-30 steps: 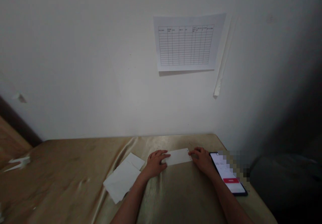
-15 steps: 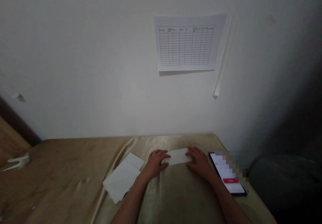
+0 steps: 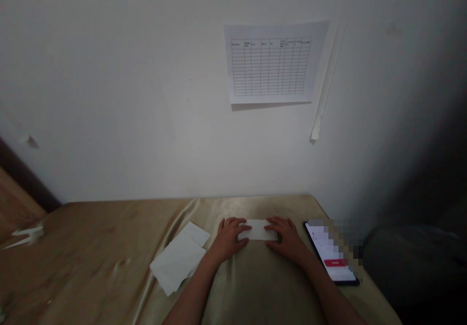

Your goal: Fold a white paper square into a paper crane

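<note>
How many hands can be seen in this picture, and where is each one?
2. The left hand is at the left end of the small white paper, the right hand at its right end. No other hand shows.

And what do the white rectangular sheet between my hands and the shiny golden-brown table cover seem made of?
The white rectangular sheet looks like matte paper or thin card, flat without gloss. The shiny golden-brown table cover is probably satin-like fabric, given its sheen and folds.
</note>
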A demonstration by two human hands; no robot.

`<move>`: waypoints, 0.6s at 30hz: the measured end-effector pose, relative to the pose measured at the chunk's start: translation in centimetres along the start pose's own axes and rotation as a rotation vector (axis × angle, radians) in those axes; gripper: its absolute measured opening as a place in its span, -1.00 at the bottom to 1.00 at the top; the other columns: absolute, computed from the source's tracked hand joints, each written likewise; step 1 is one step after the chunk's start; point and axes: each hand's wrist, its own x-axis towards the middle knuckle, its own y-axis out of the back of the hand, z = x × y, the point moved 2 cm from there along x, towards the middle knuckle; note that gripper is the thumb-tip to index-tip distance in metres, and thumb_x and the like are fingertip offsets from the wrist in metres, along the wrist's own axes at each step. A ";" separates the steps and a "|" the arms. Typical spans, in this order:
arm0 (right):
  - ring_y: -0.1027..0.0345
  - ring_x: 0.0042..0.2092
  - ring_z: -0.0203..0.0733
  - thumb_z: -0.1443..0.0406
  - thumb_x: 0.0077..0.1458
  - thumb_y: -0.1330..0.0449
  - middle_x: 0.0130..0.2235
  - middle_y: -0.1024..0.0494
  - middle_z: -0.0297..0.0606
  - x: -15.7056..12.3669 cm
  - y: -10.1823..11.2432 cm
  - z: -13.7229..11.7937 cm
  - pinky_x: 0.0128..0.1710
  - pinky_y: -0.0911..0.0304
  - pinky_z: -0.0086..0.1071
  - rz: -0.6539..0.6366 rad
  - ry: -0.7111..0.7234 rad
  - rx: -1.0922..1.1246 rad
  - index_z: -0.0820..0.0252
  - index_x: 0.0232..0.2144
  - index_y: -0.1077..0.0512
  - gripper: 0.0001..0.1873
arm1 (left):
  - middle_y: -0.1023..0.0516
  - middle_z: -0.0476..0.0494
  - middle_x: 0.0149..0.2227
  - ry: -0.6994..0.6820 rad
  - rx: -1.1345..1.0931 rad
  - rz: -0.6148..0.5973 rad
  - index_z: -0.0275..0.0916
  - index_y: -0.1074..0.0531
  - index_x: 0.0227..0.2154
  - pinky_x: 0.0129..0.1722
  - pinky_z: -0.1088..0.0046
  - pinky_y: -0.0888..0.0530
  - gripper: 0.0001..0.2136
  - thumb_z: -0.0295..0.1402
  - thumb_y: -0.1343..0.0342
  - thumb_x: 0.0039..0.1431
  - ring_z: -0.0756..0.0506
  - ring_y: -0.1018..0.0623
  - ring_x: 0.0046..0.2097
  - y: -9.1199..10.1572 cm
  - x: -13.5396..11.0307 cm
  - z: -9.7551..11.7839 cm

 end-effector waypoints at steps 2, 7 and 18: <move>-0.06 0.30 0.02 0.18 -0.05 -0.32 0.24 -0.34 -0.22 -0.1 0.0 -0.1 0.33 0.37 0.11 0.010 0.002 -0.003 -0.04 0.02 -0.47 -0.49 | -0.39 0.02 0.22 -0.021 -0.006 0.009 0.16 -0.43 0.06 0.30 -0.06 0.01 -0.61 -0.18 -0.21 0.15 -0.24 -0.27 0.25 0.1 0.1 0.0; -0.09 0.28 0.01 0.20 -0.06 -0.33 0.21 -0.38 -0.21 -0.1 0.1 -0.3 0.32 0.28 0.08 0.036 0.022 -0.006 -0.03 0.01 -0.48 -0.49 | -0.39 0.05 0.23 -0.045 -0.021 0.004 0.18 -0.44 0.04 0.30 -0.02 -0.01 -0.69 -0.14 -0.13 0.24 -0.20 -0.27 0.24 0.3 0.0 -0.3; -0.19 0.22 -0.03 0.23 0.13 -0.20 0.04 -0.54 -0.26 0.4 -0.4 0.4 0.31 0.19 0.06 0.118 0.091 0.035 0.01 -0.24 -0.58 -0.83 | -0.39 0.07 0.23 -0.041 -0.057 -0.009 0.16 -0.50 -0.01 0.31 0.00 0.01 -0.75 -0.14 -0.06 0.29 -0.18 -0.28 0.24 0.6 0.0 -0.5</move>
